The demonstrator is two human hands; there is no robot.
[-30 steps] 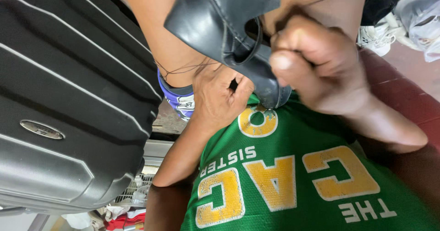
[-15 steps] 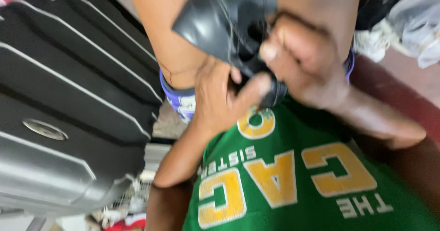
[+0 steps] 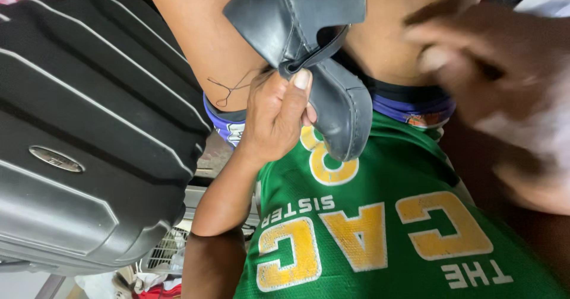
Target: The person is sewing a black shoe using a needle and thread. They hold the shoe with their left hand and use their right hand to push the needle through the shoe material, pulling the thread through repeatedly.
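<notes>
Left hand (image 3: 276,118) clenched around a black leather shoe (image 3: 314,55), held above a green jersey (image 3: 380,233); blurred right hand (image 3: 499,91), grip unclear.

Left hand (image 3: 276,112) fingers curled in a grip, thumb up; right hand (image 3: 493,91) blurred, open-looking

Floor (image 3: 24,286): only a pale strip shows, at the bottom left edge of view. Hard-shell grey-black suitcase (image 3: 89,133) looms over it; its footing is hidden. Under the suitcase's lower corner lie a white wire grille (image 3: 161,252), a red cloth (image 3: 159,290) and pale scraps, jumbled and touching. The black shoe (image 3: 335,112) is off the floor, held in the left hand (image 3: 273,118).
</notes>
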